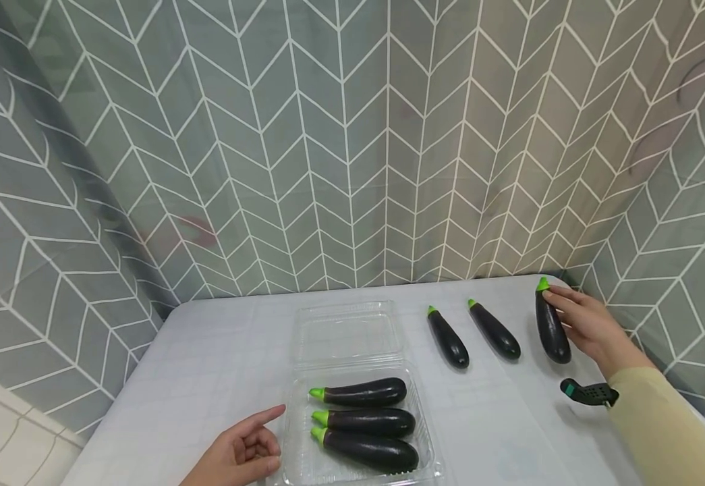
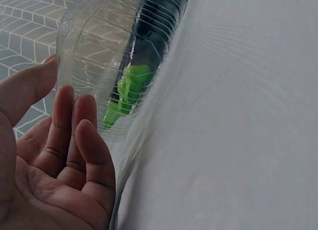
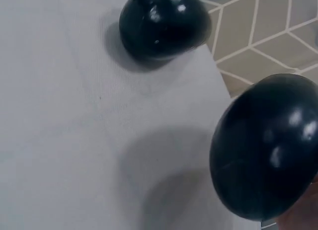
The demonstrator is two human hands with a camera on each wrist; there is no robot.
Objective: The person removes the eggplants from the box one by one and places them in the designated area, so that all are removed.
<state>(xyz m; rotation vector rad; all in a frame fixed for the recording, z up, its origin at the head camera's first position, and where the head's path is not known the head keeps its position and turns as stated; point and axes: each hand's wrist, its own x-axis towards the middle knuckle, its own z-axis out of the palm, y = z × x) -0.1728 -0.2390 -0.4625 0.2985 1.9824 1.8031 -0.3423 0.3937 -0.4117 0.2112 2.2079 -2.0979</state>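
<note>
At the far right of the head view, my right hand [image 1: 589, 327] grips a dark eggplant [image 1: 551, 331] with a green stem end. In the right wrist view, the rounded end of this eggplant [image 3: 268, 148] is large and stands off its shadow on the cloth. My left hand [image 1: 239, 449] is at the left side of a clear plastic clamshell box [image 1: 294, 445], its index finger stretched toward the rim. The left wrist view shows the left hand's fingers [image 2: 62, 120] loosely bent by the box wall. Inside the box lie three eggplants [image 1: 367, 422], stems to the left.
The box's clear lid [image 1: 349, 334] lies folded back, away from me. Two more eggplants, a nearer-box one [image 1: 448, 339] and another [image 1: 494, 331], lie right of the lid on the white tablecloth [image 1: 218, 351]. A patterned curtain [image 1: 352, 148] hangs behind the table and along both sides.
</note>
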